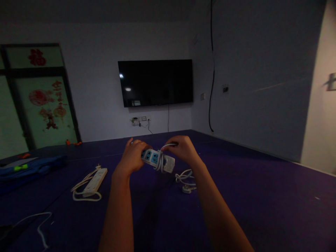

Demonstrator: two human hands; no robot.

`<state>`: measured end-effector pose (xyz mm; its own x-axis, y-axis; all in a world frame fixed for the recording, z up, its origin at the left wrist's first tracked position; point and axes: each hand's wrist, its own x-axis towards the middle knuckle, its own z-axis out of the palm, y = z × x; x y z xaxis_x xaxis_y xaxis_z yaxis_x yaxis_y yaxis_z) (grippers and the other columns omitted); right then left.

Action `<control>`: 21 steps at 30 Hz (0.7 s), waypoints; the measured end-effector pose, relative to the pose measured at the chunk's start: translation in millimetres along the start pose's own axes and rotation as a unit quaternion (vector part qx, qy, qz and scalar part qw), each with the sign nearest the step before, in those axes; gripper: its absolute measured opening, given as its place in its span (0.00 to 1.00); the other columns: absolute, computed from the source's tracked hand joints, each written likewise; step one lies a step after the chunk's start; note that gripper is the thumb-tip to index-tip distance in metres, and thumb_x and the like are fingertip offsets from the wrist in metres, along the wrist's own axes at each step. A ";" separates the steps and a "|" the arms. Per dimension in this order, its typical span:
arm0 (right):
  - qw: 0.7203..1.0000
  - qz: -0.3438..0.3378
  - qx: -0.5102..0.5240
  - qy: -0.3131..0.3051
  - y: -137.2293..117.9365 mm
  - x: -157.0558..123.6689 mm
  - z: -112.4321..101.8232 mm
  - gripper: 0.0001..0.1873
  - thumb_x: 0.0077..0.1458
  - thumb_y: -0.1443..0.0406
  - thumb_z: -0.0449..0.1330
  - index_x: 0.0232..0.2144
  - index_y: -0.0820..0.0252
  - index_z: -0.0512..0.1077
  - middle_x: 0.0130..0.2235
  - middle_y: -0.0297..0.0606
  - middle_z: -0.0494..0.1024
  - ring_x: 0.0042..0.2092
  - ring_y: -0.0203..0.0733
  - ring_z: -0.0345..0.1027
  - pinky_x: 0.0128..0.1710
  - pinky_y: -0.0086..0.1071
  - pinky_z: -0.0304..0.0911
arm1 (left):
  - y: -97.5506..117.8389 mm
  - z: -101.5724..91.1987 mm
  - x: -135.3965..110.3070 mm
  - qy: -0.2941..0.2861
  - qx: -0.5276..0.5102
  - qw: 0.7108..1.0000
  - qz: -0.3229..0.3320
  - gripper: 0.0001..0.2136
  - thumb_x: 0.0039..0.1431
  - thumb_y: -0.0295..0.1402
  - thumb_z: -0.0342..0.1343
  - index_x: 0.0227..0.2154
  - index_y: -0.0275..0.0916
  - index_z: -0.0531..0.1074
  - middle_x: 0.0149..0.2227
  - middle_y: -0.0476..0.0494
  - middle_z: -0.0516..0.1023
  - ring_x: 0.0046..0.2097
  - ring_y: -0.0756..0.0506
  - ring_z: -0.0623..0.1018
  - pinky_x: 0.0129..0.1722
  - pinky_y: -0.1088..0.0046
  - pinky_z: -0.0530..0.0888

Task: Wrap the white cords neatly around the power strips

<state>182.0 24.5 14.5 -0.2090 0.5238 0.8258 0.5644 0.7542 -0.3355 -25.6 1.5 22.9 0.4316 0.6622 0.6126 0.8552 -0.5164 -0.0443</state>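
Observation:
A white power strip (150, 157) with blue socket faces is held up in front of me. My left hand (134, 154) is wrapped round its left end, covering that part. White cord (160, 163) is looped several times around the strip near its right end. Pinched between the fingers of my right hand (181, 148) is a stretch of this cord, just above the loops. Below the right hand, loose white cable and a plug (187, 189) rest on the purple floor covering, partly hidden by my right forearm.
Another white power strip (95, 182) with its cord lies to the left. Farther left are a blue cloth item (47, 166) and a thin white cable (39, 229). A television (157, 84) hangs on the far wall, with a black cable (211, 101) down the right wall.

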 end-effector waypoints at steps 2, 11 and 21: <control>0.997 0.037 0.074 0.006 1.4 -1.9 -2.4 0.08 0.39 0.62 0.68 0.20 0.61 0.76 0.21 0.34 0.75 0.24 0.34 0.65 0.24 0.27 0.55 | 9.6 -11.3 -3.0 -0.023 -0.008 0.999 0.022 0.21 0.39 0.20 0.50 0.37 0.43 0.74 0.39 0.47 0.78 0.48 0.41 0.72 0.58 0.52 0.52; 0.927 0.126 0.352 -0.015 8.2 -4.3 6.4 0.12 0.30 0.60 0.69 0.14 0.62 0.72 0.17 0.33 0.73 0.20 0.32 0.63 0.21 0.26 0.56 | 26.2 -21.1 -2.5 -0.027 -0.113 0.988 0.106 0.25 0.35 0.21 0.52 0.41 0.42 0.73 0.41 0.46 0.77 0.45 0.42 0.73 0.50 0.59 0.64; 0.870 0.183 0.457 -0.002 18.0 -5.3 14.4 0.17 0.24 0.58 0.71 0.13 0.61 0.69 0.14 0.29 0.68 0.16 0.31 0.58 0.16 0.26 0.53 | 22.8 -6.2 6.8 -0.011 -0.216 0.969 0.115 0.23 0.36 0.23 0.55 0.41 0.39 0.73 0.41 0.43 0.77 0.44 0.42 0.74 0.45 0.62 0.69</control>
<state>181.8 41.0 -2.5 -0.1523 0.7947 0.5877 -0.2775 0.5363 -0.7971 -4.9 -9.1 30.9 0.6074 0.5114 0.6079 0.5371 -0.8282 0.1601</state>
